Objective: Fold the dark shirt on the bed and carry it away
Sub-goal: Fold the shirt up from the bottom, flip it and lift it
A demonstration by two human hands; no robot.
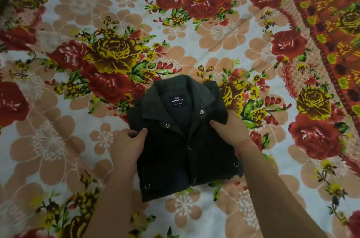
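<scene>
A folded dark shirt [183, 140], collar up, lies on a floral bedsheet [224, 31]. The left hand [126, 144] grips its left edge and the right hand [229, 130] its right edge, thumbs on top, fingers tucked under.

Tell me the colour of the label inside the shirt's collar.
The label is navy blue with white lettering, clearest in the head view.
</scene>
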